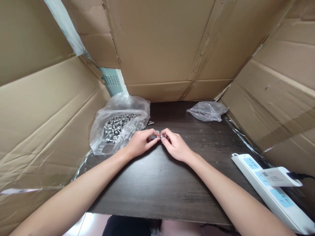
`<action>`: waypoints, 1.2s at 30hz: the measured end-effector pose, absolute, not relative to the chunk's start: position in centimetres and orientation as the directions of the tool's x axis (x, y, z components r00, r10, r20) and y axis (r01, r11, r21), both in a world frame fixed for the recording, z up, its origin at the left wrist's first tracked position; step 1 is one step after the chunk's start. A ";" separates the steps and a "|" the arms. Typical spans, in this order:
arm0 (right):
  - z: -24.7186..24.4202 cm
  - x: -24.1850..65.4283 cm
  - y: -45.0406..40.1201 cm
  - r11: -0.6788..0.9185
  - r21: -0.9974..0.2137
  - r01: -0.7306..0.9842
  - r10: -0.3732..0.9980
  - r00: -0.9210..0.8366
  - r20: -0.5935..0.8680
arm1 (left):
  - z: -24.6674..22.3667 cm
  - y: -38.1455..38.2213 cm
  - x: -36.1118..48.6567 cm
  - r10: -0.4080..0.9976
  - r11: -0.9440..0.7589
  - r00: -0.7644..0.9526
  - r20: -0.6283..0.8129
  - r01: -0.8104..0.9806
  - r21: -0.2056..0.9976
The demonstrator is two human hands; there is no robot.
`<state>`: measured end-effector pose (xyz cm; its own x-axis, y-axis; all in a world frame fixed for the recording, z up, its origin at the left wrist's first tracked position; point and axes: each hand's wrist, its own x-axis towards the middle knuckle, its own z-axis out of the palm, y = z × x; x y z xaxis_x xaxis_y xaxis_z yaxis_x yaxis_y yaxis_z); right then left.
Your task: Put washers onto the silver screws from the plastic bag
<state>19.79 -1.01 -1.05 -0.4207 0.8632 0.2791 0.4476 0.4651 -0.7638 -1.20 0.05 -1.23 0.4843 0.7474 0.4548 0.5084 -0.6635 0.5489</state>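
My left hand [143,141] and my right hand [175,144] meet over the middle of the dark table, fingertips almost touching. Between them is a small silver bolt [160,136], pinched from both sides; the fingers cover much of it. Just behind my left fingertips, another small metal piece partly shows, too hidden to name. A loose bolt [151,123] lies on the table a little farther back. Left of my left hand stands an open clear plastic bag [98,131] full of silver bolts [115,127].
Cardboard walls [157,49] enclose the table [147,190] at the back and both sides. A second clear plastic bag [208,110] lies at the back right. At the right edge is a white power strip [261,183] with a white plug adapter [275,177] and black cable.
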 end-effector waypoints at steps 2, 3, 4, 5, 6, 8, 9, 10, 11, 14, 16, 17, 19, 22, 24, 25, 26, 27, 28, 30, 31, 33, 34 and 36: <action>-1.0 19.8 -1.0 0.461 -0.763 0.452 0.865 -0.423 0.271 | -1.2 0.0 -1.2 0.749 -0.662 0.483 0.453 0.514 0.546; -1.0 19.8 -1.0 0.460 -0.763 0.455 0.865 -0.423 0.269 | -1.2 0.0 -1.2 0.749 -0.662 0.483 0.454 0.515 0.544; -1.0 19.8 -1.0 0.461 -0.762 0.455 0.865 -0.423 0.271 | -1.2 0.0 -1.2 0.748 -0.663 0.483 0.454 0.515 0.544; -1.0 19.8 -1.0 0.463 -0.761 0.454 0.864 -0.423 0.273 | -1.2 0.0 -1.2 0.748 -0.663 0.483 0.455 0.514 0.544; -1.0 19.8 -1.0 0.465 -0.761 0.452 0.863 -0.423 0.276 | -1.3 0.0 -1.2 0.748 -0.663 0.483 0.455 0.513 0.545; -1.0 19.8 -1.0 0.465 -0.763 0.450 0.863 -0.424 0.276 | -1.3 0.1 -1.2 0.747 -0.664 0.484 0.456 0.509 0.548; -1.0 19.8 -1.0 0.465 -0.762 0.450 0.863 -0.424 0.276 | -1.3 0.1 -1.2 0.747 -0.664 0.484 0.456 0.508 0.549; -1.0 19.8 -1.0 0.466 -0.761 0.451 0.862 -0.426 0.275 | -1.3 0.1 -1.2 0.748 -0.663 0.484 0.454 0.509 0.549; -1.0 19.8 -1.0 0.468 -0.759 0.452 0.861 -0.428 0.275 | -1.3 0.1 -1.2 0.748 -0.662 0.484 0.453 0.509 0.550; -1.0 19.8 -1.0 0.476 -0.752 0.456 0.857 -0.431 0.282 | -1.3 0.1 -1.2 0.750 -0.661 0.482 0.454 0.509 0.552; -1.0 19.8 -1.0 0.471 -0.751 0.462 0.861 -0.424 0.279 | -1.3 0.1 -1.2 0.748 -0.663 0.478 0.460 0.507 0.552; -1.0 19.8 -1.0 0.465 -0.754 0.464 0.865 -0.419 0.275 | -1.3 0.1 -1.2 0.748 -0.664 0.477 0.462 0.506 0.551; -1.0 19.8 -1.0 0.452 -0.762 0.465 0.871 -0.413 0.265 | -1.3 0.1 -1.2 0.746 -0.666 0.478 0.463 0.506 0.549; -1.0 19.8 -1.0 0.447 -0.766 0.461 0.871 -0.420 0.255 | -1.3 0.1 -1.2 0.744 -0.667 0.485 0.459 0.509 0.544; -1.0 19.8 -1.0 0.451 -0.762 0.465 0.869 -0.425 0.255 | -1.3 0.1 -1.2 0.743 -0.669 0.487 0.460 0.512 0.539; -1.0 19.8 -1.0 0.453 -0.760 0.467 0.868 -0.425 0.256 | -1.3 0.1 -1.2 0.741 -0.671 0.488 0.461 0.511 0.538; -1.0 19.8 -1.0 0.455 -0.758 0.468 0.868 -0.425 0.258 | -1.3 0.1 -1.2 0.739 -0.674 0.489 0.464 0.508 0.537; -1.0 19.9 -0.9 0.456 -0.757 0.469 0.868 -0.423 0.261 | -1.4 0.1 -1.2 0.736 -0.676 0.492 0.465 0.504 0.537; -1.0 19.8 -0.9 0.456 -0.756 0.469 0.868 -0.422 0.262 | -1.4 0.1 -1.2 0.734 -0.679 0.494 0.466 0.500 0.538; -1.0 19.8 -1.0 0.454 -0.758 0.468 0.869 -0.420 0.262 | -1.3 0.1 -1.2 0.735 -0.677 0.495 0.463 0.499 0.541; -1.1 19.8 -1.0 0.453 -0.760 0.467 0.869 -0.419 0.261 | -1.3 0.1 -1.2 0.737 -0.675 0.493 0.463 0.500 0.542; -1.1 19.9 -1.0 0.454 -0.761 0.464 0.869 -0.420 0.262 | -1.3 0.1 -1.2 0.742 -0.669 0.483 0.464 0.505 0.545; -1.1 19.9 -1.0 0.457 -0.760 0.462 0.867 -0.422 0.265 | -1.2 0.1 -1.2 0.744 -0.668 0.479 0.467 0.507 0.545; -1.2 19.9 -1.1 0.470 -0.756 0.456 0.860 -0.429 0.276 | -1.2 0.1 -1.2 0.744 -0.668 0.476 0.469 0.508 0.544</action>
<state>19.87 -1.07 -1.17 -0.4290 0.8602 0.2756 0.4563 0.4697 -0.7558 -1.19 0.07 -1.17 0.4755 0.7442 0.4691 0.5083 -0.6677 0.5439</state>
